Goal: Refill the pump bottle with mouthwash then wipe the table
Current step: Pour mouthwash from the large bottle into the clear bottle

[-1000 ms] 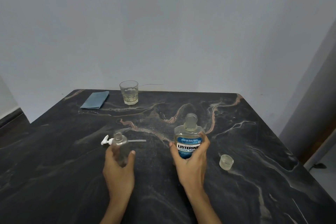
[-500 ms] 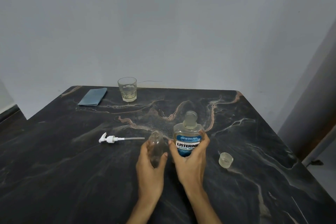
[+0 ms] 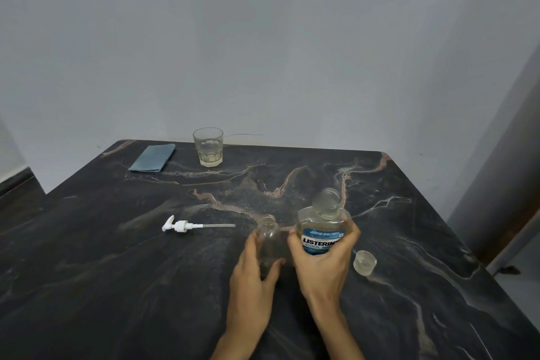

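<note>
Dark marble counter (image 3: pixel 117 286): left hand (image 3: pixel 254 275) grips the open pump bottle (image 3: pixel 267 238), right hand (image 3: pixel 324 266) wraps fingers around the uncapped mouthwash (image 3: pixel 321 228). Pour comes next; tilt carefully over that narrow neck.

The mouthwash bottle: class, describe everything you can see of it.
The mouthwash bottle is clear plastic with a blue and white Listerine Cool Mint label and pale liquid inside. Its neck is open, the cap off. It leans slightly, its mouth angled away from the person. The right hand grips its lower body, fingers curled round the label.
</note>
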Motion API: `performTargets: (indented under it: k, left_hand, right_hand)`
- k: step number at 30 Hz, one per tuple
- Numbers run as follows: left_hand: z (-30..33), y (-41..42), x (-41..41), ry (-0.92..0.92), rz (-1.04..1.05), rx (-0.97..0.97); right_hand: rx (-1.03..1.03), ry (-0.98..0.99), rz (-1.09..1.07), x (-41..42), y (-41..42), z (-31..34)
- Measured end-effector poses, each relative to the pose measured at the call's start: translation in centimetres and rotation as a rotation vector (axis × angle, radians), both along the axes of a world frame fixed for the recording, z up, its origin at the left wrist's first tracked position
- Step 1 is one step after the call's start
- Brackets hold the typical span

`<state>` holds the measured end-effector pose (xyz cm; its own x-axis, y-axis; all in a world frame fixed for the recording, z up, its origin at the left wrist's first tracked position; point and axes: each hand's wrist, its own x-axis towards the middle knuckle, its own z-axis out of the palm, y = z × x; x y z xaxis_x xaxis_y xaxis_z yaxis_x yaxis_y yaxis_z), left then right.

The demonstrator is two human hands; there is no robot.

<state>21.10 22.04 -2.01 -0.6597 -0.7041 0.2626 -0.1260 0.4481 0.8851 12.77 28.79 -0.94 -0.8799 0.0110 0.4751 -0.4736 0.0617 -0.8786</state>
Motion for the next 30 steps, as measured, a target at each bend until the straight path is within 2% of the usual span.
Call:
performTargets:
  k: [9, 12, 18, 21, 25, 30]
  left_hand:
    - [-0.8, -0.3, -0.2, -0.017, -0.021, 0.009]
    - [-1.1, -0.2, -0.2, -0.073, -0.066, 0.007]
    - [-1.1, -0.1, -0.3, -0.132, -0.075, -0.082]
    - [-1.1, -0.1, -0.3, -0.140, -0.076, -0.091]
    - [-1.3, -0.2, -0.4, -0.155, -0.069, -0.103]
    - [-1.3, -0.2, -0.3, -0.181, -0.067, -0.125]
  right_hand:
    - [0.193, 0.228, 0.013, -3.0, 2.3, 2.3]
    - [0.229, 0.224, 0.049, -4.3, 2.3, 2.9]
    - [0.196, 0.272, 0.091, -5.7, 2.2, 2.3]
    - [0.156, 0.295, 0.051, -5.8, 2.4, 1.9]
    - [0.196, 0.425, -0.048, -6.0, 3.0, 1.6]
    - [0.143, 0.392, -0.084, -6.0, 3.6, 1.3]
